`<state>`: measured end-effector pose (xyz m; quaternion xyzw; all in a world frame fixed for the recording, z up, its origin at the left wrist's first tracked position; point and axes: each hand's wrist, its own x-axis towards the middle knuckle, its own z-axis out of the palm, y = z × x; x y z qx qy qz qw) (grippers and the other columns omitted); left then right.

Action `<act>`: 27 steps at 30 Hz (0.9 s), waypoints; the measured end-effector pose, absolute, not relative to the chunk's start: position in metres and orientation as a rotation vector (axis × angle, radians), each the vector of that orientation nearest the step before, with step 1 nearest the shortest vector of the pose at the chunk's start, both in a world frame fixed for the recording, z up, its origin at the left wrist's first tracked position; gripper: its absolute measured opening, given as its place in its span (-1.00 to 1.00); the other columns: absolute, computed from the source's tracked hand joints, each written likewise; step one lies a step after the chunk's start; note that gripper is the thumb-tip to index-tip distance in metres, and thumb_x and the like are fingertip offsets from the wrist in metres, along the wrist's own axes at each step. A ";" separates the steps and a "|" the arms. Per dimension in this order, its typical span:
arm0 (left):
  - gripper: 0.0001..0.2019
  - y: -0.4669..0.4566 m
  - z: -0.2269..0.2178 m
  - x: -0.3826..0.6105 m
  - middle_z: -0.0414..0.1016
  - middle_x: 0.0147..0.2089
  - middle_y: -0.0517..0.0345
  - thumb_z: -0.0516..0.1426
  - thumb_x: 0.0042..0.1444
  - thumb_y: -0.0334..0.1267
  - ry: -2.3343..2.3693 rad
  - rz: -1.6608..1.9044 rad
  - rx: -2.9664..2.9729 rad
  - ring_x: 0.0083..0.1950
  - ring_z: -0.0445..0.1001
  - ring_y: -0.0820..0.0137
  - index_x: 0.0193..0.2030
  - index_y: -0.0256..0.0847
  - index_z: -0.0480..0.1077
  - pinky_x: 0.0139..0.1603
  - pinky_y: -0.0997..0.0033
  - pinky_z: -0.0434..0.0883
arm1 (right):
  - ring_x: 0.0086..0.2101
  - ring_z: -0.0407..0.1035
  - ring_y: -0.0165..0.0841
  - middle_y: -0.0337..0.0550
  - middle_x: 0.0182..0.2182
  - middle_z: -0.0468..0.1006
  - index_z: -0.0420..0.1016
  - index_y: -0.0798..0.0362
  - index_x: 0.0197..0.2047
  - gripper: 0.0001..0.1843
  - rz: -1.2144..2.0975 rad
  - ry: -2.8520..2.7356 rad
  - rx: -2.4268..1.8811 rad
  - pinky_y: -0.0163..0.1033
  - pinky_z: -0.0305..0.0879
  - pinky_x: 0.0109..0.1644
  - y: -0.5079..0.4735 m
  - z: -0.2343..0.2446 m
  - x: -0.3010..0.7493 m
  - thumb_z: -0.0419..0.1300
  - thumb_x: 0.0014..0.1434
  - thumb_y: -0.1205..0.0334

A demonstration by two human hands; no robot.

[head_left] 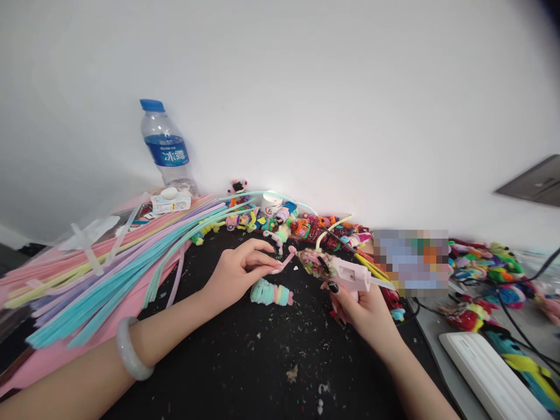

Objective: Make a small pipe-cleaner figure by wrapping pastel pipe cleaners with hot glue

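Observation:
My left hand pinches a short pink pipe cleaner piece, its curled tip pointing right. My right hand grips a pink hot glue gun, whose glue-crusted nozzle points left and sits just beside the pink tip. A small rolled stack of teal, pink and yellow pipe cleaner lies on the black mat below my left fingers. A pale bangle is on my left wrist.
A fan of long pastel pipe cleaners covers the left. A water bottle stands against the white wall. Small colourful fuzzy figures line the back, more lie at the right with black cables and a white device.

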<state>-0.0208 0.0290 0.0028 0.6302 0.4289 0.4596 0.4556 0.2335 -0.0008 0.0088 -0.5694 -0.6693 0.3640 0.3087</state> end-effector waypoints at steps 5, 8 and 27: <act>-0.80 0.029 0.001 -0.021 0.64 -0.30 0.13 0.20 0.05 -0.27 1.064 1.134 1.568 -0.19 0.60 0.26 -0.18 -0.17 0.32 -0.14 0.36 0.53 | -0.69 0.19 -0.44 -0.24 -0.74 0.32 0.23 0.04 -0.61 -0.57 0.927 -1.770 -1.483 -0.34 0.11 -0.62 0.000 0.009 0.233 0.05 0.19 -0.02; -0.81 0.029 0.002 -0.021 0.64 -0.30 0.15 0.20 0.05 -0.28 1.056 1.139 1.572 -0.20 0.60 0.27 -0.19 -0.16 0.32 -0.16 0.38 0.53 | -0.69 0.19 -0.44 -0.24 -0.73 0.32 0.23 0.04 -0.59 -0.59 0.903 -1.780 -1.481 -0.35 0.09 -0.63 0.000 0.009 0.233 0.04 0.19 0.01; -0.81 0.029 0.003 -0.020 0.64 -0.30 0.16 0.20 0.06 -0.32 1.032 1.151 1.572 -0.20 0.60 0.31 -0.18 -0.17 0.31 -0.15 0.43 0.52 | -0.68 0.18 -0.43 -0.25 -0.73 0.31 0.24 0.05 -0.58 -0.61 0.943 -1.818 -1.550 -0.34 0.08 -0.60 -0.002 0.008 0.234 0.05 0.16 -0.01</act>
